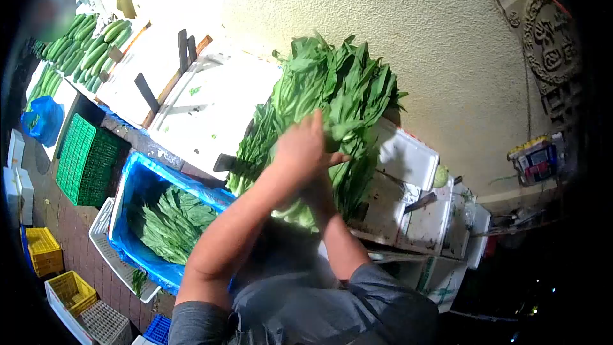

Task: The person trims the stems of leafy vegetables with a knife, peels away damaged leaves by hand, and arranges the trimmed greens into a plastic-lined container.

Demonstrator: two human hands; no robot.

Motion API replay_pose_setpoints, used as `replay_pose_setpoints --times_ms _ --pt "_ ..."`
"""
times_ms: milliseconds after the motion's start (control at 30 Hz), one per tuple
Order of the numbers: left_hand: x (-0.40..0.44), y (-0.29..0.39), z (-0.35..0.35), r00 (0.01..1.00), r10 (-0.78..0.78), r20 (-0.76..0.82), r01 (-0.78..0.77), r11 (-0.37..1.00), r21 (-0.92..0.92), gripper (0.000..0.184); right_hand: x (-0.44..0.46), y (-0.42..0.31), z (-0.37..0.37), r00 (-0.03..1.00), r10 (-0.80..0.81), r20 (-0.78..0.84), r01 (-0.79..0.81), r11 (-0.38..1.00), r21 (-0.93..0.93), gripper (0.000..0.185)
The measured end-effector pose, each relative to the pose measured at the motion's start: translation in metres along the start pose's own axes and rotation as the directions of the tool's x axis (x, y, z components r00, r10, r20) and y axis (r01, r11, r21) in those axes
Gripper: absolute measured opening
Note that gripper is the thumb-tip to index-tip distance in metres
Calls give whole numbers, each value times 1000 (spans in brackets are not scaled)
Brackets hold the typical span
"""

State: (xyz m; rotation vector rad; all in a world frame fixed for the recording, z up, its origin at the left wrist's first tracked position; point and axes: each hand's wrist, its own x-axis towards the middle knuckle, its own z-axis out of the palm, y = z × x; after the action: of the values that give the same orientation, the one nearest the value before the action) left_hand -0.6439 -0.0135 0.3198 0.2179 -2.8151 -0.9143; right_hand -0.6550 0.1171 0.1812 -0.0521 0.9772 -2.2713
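Observation:
My left hand [301,149] is over a large heap of long-leaved greens [340,80] on a white stand. Its thumb sticks out to the right and a finger points away from me, apart from each other; nothing shows in its grasp. My left forearm crosses over the right one. My right hand [314,186] is mostly hidden beneath the left, close to the leaves, and its fingers do not show. Narrower dark-leaved greens [255,137] lie at the heap's left side, and paler leaves [297,214] are under my wrists.
Left of me, a blue-lined crate [137,176] holds more leafy greens [175,223]. A green basket [83,163], yellow crates [43,250] and a blue bag [43,119] are farther left. Long green vegetables [96,51] lie at upper left. White foam trays [408,156] stand right; a textured wall [440,57] rises behind.

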Motion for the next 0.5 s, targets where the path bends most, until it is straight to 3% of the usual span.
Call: replay_pose_setpoints --times_ms 67,133,167,200,233,267,300,333,367,400,433,467,500 --pt "9 7 10 943 145 -299 -188 975 -122 101 21 -22 -9 996 -41 -81 42 999 9 40" --pt "-19 10 -16 933 132 -333 -253 902 -349 94 45 -48 -17 983 -83 -163 82 997 -8 40" --pt "-36 0 -15 905 140 -401 -287 897 -336 83 60 -62 -20 973 -105 -206 103 994 -23 40" --pt "-55 -13 -19 936 71 -346 -231 863 -449 74 76 -76 -24 959 -130 -253 123 992 -42 40" --pt "-80 -37 -10 960 5 -280 -150 852 -501 66 96 -92 -27 941 -143 -307 133 990 -54 41" --pt "-106 -64 1 973 -113 -200 -16 836 -548 59 113 -112 -7 874 -135 -468 131 991 -42 42" --pt "-134 -83 7 949 -290 -125 162 787 -596 53 130 -125 -3 844 -141 -518 163 987 -2 43" --pt "-173 -113 25 896 -440 -54 328 740 -588 52 163 -130 -50 892 -249 -378 227 969 -101 43" --pt "-212 -143 42 816 -578 18 482 663 -572 51 178 -143 -31 728 -322 -605 129 931 -341 39" --pt "-253 -166 51 742 -667 71 606 621 -498 52 195 -155 -37 828 -316 -464 112 902 -416 33" --pt "-299 -185 61 687 -726 34 675 621 -398 52 211 -160 -35 836 -376 -399 141 851 -506 32" --pt "-333 -186 56 547 -827 126 799 471 -374 52 224 -168 -24 807 -334 -486 -15 812 -583 34" --pt "-367 -186 53 449 -884 134 873 401 -277 52 242 -168 -23 825 -327 -461 -65 755 -652 34"
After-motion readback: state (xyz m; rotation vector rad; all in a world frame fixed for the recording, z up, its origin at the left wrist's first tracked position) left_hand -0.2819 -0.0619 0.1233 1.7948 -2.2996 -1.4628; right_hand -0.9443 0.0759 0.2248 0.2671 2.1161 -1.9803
